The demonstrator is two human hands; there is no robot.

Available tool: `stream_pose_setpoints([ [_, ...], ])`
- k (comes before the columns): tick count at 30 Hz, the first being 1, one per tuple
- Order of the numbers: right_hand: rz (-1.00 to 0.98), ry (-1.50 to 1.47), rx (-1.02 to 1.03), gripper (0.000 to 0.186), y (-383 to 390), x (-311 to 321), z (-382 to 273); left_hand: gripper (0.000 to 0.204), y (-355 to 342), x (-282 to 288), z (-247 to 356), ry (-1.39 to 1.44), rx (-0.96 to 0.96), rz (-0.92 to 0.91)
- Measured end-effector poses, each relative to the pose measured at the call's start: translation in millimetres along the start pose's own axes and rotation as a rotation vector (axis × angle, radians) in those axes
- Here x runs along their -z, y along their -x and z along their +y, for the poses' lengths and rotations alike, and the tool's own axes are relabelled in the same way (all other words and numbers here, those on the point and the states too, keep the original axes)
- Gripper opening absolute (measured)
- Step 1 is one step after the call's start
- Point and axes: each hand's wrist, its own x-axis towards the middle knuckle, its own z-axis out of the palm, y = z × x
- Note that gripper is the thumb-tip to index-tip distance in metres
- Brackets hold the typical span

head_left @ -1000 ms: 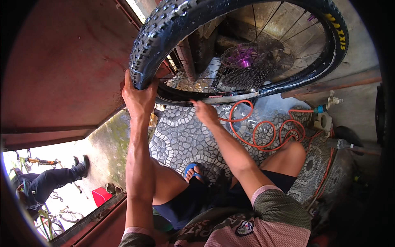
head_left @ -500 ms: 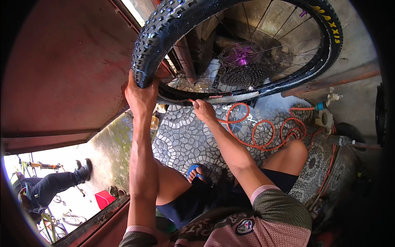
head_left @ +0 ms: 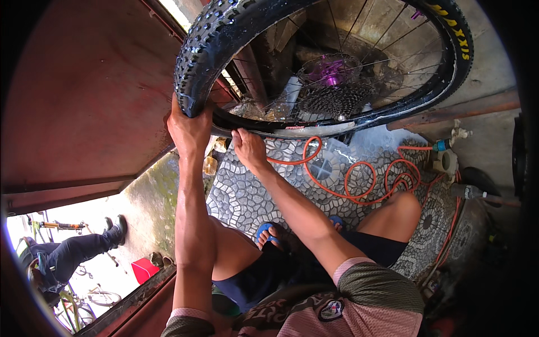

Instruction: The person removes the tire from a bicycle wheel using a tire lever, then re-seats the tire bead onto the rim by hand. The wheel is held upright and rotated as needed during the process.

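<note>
Right hand (head_left: 250,150) has slid L along the wheel's lower edge since approx 0.5 s ago, closer to the L hand (head_left: 190,130); the L hand's hold looks the same. Wheel (head_left: 333,81) is held up in front of the person, tilted, filling the upper mid part of the view, its top cut off.

L fingers are wrapped round the knobbly black tyre (head_left: 205,62), gripping it at the wheel's lower L. R fingers are curled in at the lower edge of the tyre, thumb up (can't tell if they pinch anything, the inner side is hidden). Pale strip (head_left: 323,130) shows along the lower rim, R of that hand. Purple hub & dark cassette (head_left: 337,101) sit mid-wheel.

Below: orange hose (head_left: 348,196) looped on the pebble-patterned floor (head_left: 241,180), 1 end at a blue connector (head_left: 442,145) near the tap (head_left: 460,133). Clear bottle (head_left: 470,192) far R. Red metal panel (head_left: 90,95) on L. Lower L, outside: another person's dark-clad legs (head_left: 78,253), red box (head_left: 144,271) nearby.
</note>
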Motion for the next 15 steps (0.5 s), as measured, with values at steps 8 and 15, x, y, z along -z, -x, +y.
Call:
stream_pose_setpoints([
  [8,-0.181,-0.022,-0.173,0.028,-7,18,32,0.046,-1,3,-9,0.006,0.031,0.037],
  [15,-0.239,0.122,-0.282,0.038,-15,29,68,0.047,-7,-4,-4,0.009,0.065,0.008],
])
